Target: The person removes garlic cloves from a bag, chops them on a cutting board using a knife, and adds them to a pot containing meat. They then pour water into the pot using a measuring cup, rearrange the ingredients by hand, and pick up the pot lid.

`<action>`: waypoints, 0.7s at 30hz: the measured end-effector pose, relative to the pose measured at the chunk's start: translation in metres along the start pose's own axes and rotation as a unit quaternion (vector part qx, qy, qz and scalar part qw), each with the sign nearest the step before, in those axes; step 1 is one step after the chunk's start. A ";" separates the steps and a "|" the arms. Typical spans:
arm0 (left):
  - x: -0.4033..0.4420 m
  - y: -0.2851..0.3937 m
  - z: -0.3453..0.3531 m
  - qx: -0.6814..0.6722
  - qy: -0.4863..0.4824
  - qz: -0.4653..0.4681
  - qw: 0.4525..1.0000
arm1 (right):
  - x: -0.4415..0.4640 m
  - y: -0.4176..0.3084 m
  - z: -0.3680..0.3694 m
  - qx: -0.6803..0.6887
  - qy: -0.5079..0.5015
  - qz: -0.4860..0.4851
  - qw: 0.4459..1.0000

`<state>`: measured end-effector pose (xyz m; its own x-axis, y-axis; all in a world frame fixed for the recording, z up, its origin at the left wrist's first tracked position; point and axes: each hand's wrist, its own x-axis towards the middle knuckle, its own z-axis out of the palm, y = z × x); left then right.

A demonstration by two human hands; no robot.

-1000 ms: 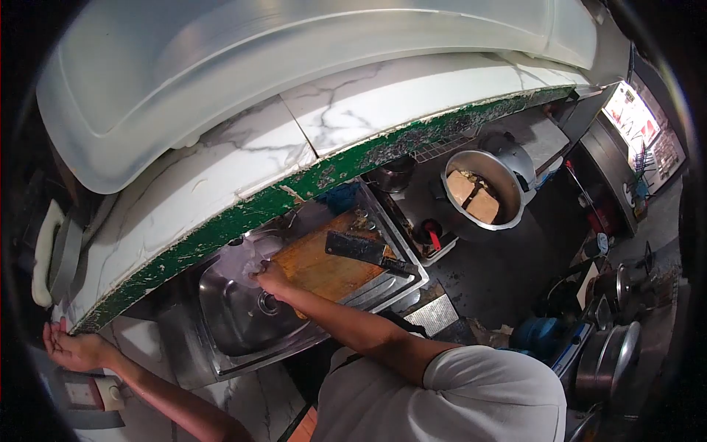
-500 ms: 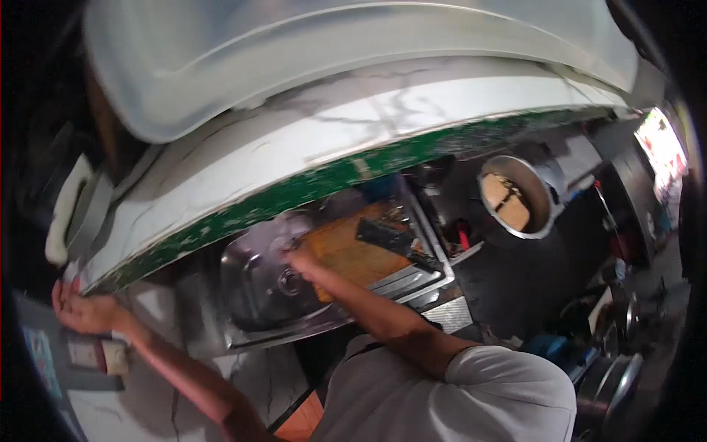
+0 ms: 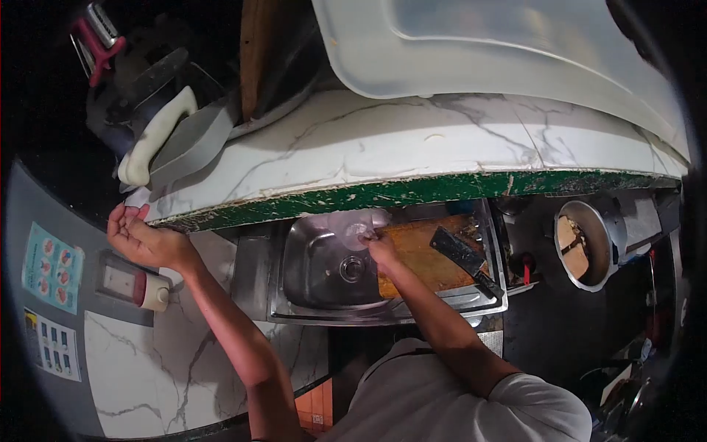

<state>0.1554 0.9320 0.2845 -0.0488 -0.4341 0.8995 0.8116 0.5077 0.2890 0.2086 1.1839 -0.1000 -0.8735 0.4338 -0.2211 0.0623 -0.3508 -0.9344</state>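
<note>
My left hand is raised at the left end of the marble-patterned shelf, fingers curled at a small white piece whose kind I cannot make out. Just above it, a white-handled grey tool lies at the shelf's corner. Over the steel sink, my right hand is closed on a clear plastic item, partly hidden under the shelf edge. Beside that hand, a stained wooden cutting board lies across the sink's right side, with a black-bladed cleaver on it.
A large translucent plastic tub rests on the shelf. At right stands a metal pot with light brown pieces inside. On the left wall are a soap dispenser and posters. The green shelf edge overhangs the sink.
The view has swung left, so everything sits further right in it. My left hand stays by the shelf corner, and my right hand is still over the sink with the clear plastic item.
</note>
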 end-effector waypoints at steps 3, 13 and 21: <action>-0.001 0.000 0.000 -0.007 -0.002 -0.013 1.000 | -0.019 -0.030 0.003 -0.030 0.022 0.032 0.999; 0.000 0.000 -0.001 0.016 -0.003 -0.015 1.000 | 0.027 0.037 -0.008 -0.001 0.007 -0.006 1.000; -0.001 -0.002 -0.003 0.009 -0.012 -0.012 1.000 | 0.017 0.027 -0.006 0.018 0.018 -0.008 1.000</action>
<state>0.1554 0.9292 0.2822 -0.0825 -0.4292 0.8994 0.7990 0.5109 0.3170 0.1985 1.1871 -0.1310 -0.8566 0.4684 -0.2166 0.0306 -0.3729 -0.9274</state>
